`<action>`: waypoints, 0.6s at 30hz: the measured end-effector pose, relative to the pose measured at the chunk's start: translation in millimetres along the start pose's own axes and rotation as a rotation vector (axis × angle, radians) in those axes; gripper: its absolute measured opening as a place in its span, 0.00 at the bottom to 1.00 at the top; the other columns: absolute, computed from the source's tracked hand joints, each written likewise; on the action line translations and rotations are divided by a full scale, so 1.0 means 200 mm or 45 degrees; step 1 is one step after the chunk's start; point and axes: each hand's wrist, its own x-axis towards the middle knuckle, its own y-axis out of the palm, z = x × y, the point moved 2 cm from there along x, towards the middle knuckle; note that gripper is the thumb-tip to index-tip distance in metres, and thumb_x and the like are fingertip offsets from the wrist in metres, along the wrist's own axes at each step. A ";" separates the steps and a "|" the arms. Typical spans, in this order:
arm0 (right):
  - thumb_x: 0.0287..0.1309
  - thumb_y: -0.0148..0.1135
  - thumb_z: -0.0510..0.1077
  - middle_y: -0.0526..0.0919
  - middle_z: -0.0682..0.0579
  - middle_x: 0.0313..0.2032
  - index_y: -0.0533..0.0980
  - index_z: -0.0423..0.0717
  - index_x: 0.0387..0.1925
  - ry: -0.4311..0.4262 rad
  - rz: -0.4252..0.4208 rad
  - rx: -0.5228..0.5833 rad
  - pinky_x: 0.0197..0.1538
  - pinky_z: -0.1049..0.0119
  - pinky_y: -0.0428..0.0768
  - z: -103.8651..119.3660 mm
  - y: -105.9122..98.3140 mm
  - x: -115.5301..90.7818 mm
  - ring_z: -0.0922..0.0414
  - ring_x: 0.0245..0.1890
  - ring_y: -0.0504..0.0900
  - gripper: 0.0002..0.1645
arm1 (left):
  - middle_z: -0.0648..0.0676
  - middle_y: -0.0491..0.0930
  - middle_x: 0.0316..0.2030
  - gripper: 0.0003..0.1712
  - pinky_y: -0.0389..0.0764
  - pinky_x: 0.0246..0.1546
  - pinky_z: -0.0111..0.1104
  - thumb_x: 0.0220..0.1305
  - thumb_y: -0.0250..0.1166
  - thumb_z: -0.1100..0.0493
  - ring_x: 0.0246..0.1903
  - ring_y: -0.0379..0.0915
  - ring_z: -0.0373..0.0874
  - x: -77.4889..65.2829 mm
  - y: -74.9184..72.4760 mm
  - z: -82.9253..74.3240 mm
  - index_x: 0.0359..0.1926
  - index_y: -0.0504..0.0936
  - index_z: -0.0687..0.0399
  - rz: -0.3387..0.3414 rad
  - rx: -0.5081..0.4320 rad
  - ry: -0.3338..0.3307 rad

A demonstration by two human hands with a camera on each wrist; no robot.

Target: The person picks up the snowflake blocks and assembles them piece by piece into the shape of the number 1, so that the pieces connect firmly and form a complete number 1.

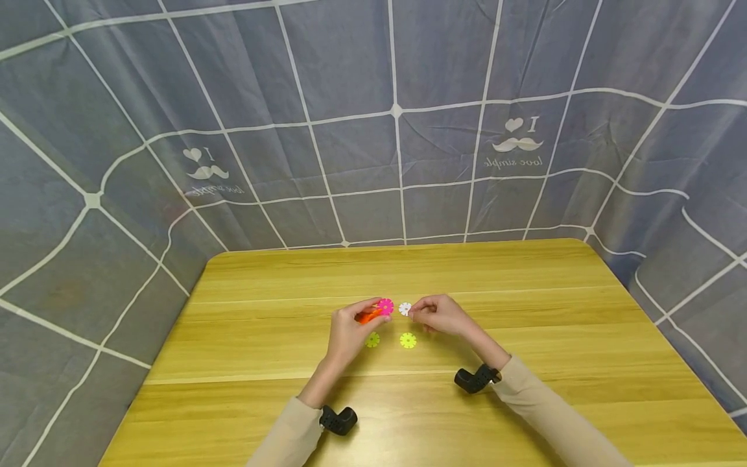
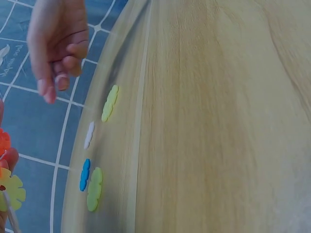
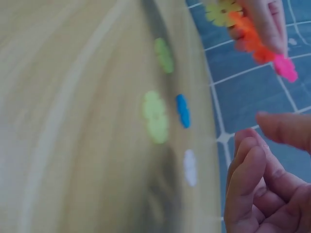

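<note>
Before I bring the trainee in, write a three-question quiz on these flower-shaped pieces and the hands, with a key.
1. Which hand holds the pink piece?

2. True or false: the white piece lies on the table, outside the grip of either hand.

3. Pick one. Besides white, which of these colours of piece lies on the table?
a) pink
b) blue
c) orange

Key
1. The left hand.
2. True; it lies there in both wrist views.
3. b; the blue piece shows in both wrist views.
</note>
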 end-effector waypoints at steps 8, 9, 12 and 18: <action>0.54 0.66 0.40 0.83 0.44 0.29 0.80 0.35 0.40 -0.006 0.045 -0.014 0.24 0.71 0.74 -0.10 0.04 0.00 0.60 0.20 0.74 0.14 | 0.58 0.87 0.33 0.21 0.77 0.27 0.23 0.47 0.76 0.57 0.30 0.83 0.44 0.00 -0.02 0.01 0.44 0.86 0.60 0.000 0.002 -0.025; 0.53 0.67 0.39 0.83 0.46 0.29 0.80 0.34 0.41 -0.006 0.047 -0.017 0.25 0.71 0.75 -0.10 0.04 0.00 0.60 0.21 0.74 0.14 | 0.57 0.87 0.33 0.21 0.77 0.27 0.23 0.47 0.76 0.57 0.31 0.83 0.44 0.00 -0.02 0.01 0.44 0.86 0.60 0.001 0.002 -0.027; 0.49 0.70 0.37 0.82 0.48 0.30 0.80 0.35 0.40 0.002 0.053 -0.029 0.27 0.71 0.76 -0.12 0.05 0.00 0.60 0.25 0.76 0.15 | 0.57 0.87 0.33 0.21 0.76 0.27 0.23 0.47 0.76 0.57 0.31 0.82 0.44 0.00 -0.02 0.02 0.44 0.86 0.59 0.007 0.004 -0.033; 0.42 0.77 0.42 0.84 0.52 0.32 0.82 0.41 0.39 -0.021 0.031 -0.219 0.34 0.70 0.77 -0.13 0.08 0.01 0.61 0.33 0.79 0.20 | 0.57 0.87 0.33 0.21 0.76 0.28 0.23 0.48 0.76 0.57 0.32 0.82 0.45 0.00 -0.02 0.02 0.45 0.86 0.59 0.021 -0.005 -0.054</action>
